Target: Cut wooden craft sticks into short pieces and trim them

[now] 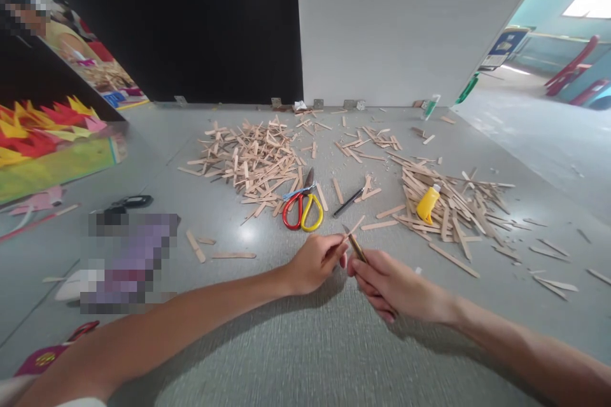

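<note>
My left hand [315, 264] pinches a thin wooden craft stick [356, 225] that slants up to the right. My right hand [394, 283] is wrapped around a craft knife [357, 248] with a brass-coloured handle. The knife's tip lies against or just beside the stick; I cannot tell which. Beyond my hands lie scissors [302, 210] with one red and one yellow handle, and a dark pen-like tool [348, 202]. A yellow glue bottle [428, 205] rests on a pile of split sticks [456, 216] to the right.
A larger stick pile [252, 159] spreads at the back left, before a black and white upright board [405, 25]. A green-white tube [431, 107] stands by its base. To the left are a blurred purple object [136, 257] and yellow-red paper shapes [42, 127]. Another person [67, 38] is at far left.
</note>
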Motion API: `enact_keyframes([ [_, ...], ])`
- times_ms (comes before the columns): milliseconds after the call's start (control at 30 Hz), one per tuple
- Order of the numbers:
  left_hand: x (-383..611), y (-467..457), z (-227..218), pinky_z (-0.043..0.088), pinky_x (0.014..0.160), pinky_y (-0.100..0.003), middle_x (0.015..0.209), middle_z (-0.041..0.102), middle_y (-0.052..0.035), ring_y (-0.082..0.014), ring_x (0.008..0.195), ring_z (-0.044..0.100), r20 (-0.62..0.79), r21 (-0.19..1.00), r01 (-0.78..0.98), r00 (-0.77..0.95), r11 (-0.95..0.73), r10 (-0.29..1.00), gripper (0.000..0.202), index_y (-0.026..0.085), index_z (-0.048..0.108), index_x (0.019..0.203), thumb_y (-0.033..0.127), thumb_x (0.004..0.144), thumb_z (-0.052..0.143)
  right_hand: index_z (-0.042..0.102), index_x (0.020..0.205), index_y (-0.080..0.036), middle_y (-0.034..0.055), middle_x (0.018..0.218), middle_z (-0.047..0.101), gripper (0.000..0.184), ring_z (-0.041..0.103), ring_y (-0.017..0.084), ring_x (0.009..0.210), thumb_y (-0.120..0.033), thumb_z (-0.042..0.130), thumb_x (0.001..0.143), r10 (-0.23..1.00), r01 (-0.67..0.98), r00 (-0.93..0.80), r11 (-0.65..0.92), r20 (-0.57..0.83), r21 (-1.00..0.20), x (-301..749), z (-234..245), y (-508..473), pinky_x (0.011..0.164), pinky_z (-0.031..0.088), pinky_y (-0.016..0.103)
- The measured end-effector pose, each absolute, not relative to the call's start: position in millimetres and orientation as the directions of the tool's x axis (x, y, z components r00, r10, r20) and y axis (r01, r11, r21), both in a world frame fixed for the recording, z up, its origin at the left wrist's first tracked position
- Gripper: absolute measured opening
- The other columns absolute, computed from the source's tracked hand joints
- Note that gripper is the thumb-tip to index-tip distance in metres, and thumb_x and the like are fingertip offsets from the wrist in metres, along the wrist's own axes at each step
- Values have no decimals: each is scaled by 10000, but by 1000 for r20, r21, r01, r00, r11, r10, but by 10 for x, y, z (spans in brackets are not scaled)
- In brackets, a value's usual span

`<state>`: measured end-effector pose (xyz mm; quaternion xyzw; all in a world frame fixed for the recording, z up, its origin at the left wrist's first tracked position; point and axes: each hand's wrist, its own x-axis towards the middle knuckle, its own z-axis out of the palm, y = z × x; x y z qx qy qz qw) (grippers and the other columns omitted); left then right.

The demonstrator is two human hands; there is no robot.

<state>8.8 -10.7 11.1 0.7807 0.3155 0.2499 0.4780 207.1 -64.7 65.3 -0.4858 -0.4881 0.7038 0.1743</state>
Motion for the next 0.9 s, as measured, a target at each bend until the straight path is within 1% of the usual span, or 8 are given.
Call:
enact_keyframes([
  [167, 106, -92, 127, 390, 620, -254, 636, 594, 8, -126, 545, 475, 102, 907, 231, 692, -352, 715, 697, 186, 626, 752, 711, 1108, 337, 587, 906, -209, -138, 579, 291, 397, 229, 57, 456, -598, 647, 956, 668, 271, -482, -502, -567, -821, 2271, 808, -463, 393, 237, 200],
  [433, 121, -80, 184, 412, 624, -252, 675, 641, -5, -132, 585, 531, 68, 944, 189, 693, -272, 717, 666, 177, 687, 808, 730, 1078, 430, 610, 1021, -213, -123, 605, 336, 406, 266, 80, 462, -616, 609, 972, 735, 372, -450, -361, -506, -855, 2285, 885, -404, 407, 269, 221],
  [500, 121, -75, 169, 427, 609, -248, 731, 685, -22, -132, 591, 557, 41, 960, 171, 700, -223, 713, 649, 165, 734, 923, 741, 1058, 467, 604, 999, -219, -108, 609, 369, 362, 294, 87, 455, -576, 548, 1011, 769, 451, -421, -284, -482, -846, 2331, 912, -379, 423, 283, 234],
  [600, 122, -66, 137, 473, 600, -252, 1039, 775, -110, -151, 680, 642, 5, 979, 146, 676, -141, 736, 694, 149, 689, 1312, 754, 989, 589, 624, 911, -212, -49, 635, 493, 320, 450, 114, 525, -448, 463, 1056, 813, 641, -442, -10, -380, -768, 2436, 997, -358, 530, 361, 258],
  [700, 122, -94, 160, 566, 792, -320, 1329, 721, -176, -213, 953, 718, 18, 996, 55, 639, -70, 769, 827, 179, 553, 1510, 638, 870, 806, 619, 835, -214, 24, 717, 623, 348, 582, 162, 682, -338, 399, 1075, 834, 764, -478, 241, -274, -599, 2491, 1064, -420, 663, 401, 290],
  [767, 124, -154, 214, 556, 971, -385, 1328, 718, -149, -238, 1084, 712, 27, 999, -5, 658, -32, 753, 781, 205, 580, 1469, 500, 817, 892, 640, 836, -212, 53, 759, 661, 386, 599, 179, 714, -313, 369, 1092, 838, 801, -482, 302, -258, -517, 2478, 1048, -508, 669, 378, 301],
  [800, 127, -195, 245, 546, 1004, -401, 1304, 722, -129, -239, 1098, 709, 19, 1000, -15, 681, -12, 732, 729, 217, 600, 1432, 441, 808, 905, 662, 850, -210, 62, 770, 670, 401, 592, 179, 699, -316, 367, 1101, 834, 813, -484, 316, -264, -489, 2462, 1019, -558, 648, 356, 301],
  [900, 141, -324, 326, 551, 933, -378, 1159, 726, -79, -220, 1038, 702, -37, 998, -11, 722, 64, 691, 441, 216, 651, 1238, 326, 857, 843, 708, 850, -202, 65, 726, 658, 402, 480, 147, 572, -310, 412, 1100, 805, 811, -525, 375, -276, -449, 2406, 891, -688, 571, 260, 307],
])
